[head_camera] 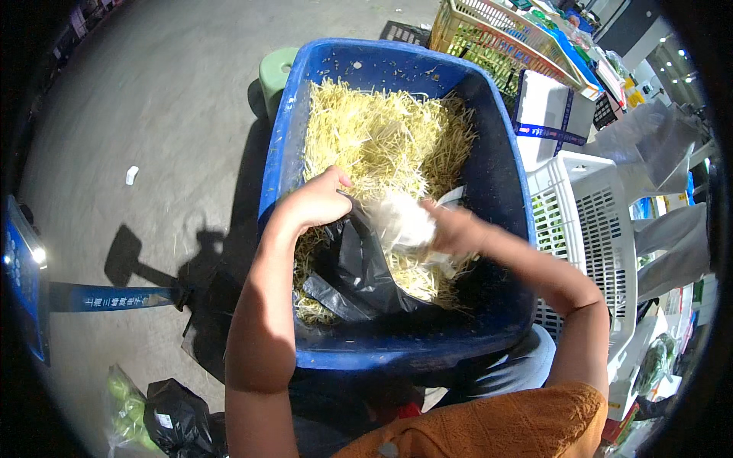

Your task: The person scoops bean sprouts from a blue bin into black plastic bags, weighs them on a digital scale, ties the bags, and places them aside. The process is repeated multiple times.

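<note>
A large blue plastic tub stands before me, with a heap of bean sprouts in it. My left hand grips the edge of a black plastic bag that lies over the near part of the sprouts. To its right, my right hand is blurred by motion, close against a whitish, see-through blurred bundle above the sprouts. Whether its fingers are closed on that bundle cannot be made out.
A green stool touches the tub's far left side. Right of the tub stand a white plastic crate, a taped white box and a yellowish crate. A scale's post is at left, with bagged green produce below.
</note>
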`<state>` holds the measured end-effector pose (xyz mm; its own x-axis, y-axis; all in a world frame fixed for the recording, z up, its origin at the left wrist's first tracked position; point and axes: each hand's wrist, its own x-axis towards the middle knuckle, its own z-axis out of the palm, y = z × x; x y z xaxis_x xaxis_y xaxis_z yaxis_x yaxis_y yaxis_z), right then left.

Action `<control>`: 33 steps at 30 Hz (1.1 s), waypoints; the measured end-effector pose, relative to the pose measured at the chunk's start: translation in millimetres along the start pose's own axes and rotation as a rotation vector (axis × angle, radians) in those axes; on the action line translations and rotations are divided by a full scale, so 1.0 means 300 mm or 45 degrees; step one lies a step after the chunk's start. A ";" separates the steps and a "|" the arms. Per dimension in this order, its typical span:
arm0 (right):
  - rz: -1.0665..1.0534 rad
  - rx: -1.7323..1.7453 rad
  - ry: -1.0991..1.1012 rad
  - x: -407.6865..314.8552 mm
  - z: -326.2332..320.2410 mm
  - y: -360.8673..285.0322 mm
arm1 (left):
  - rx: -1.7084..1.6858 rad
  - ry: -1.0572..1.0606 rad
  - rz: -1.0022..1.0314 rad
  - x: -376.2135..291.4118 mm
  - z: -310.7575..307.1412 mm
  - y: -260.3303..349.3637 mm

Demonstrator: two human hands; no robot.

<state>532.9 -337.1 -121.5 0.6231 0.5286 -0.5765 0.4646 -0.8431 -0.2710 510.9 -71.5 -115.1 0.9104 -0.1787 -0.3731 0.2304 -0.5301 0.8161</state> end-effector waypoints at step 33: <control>0.285 -1.278 0.255 0.931 0.072 0.144 | 1.029 -0.013 -0.300 -0.041 0.076 0.106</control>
<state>713.4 -228.1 -310.8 0.8094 0.4551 -0.3713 0.5777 -0.5026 0.6432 499.1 -105.2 -94.5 0.8652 0.0054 -0.5014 0.0936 -0.9841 0.1508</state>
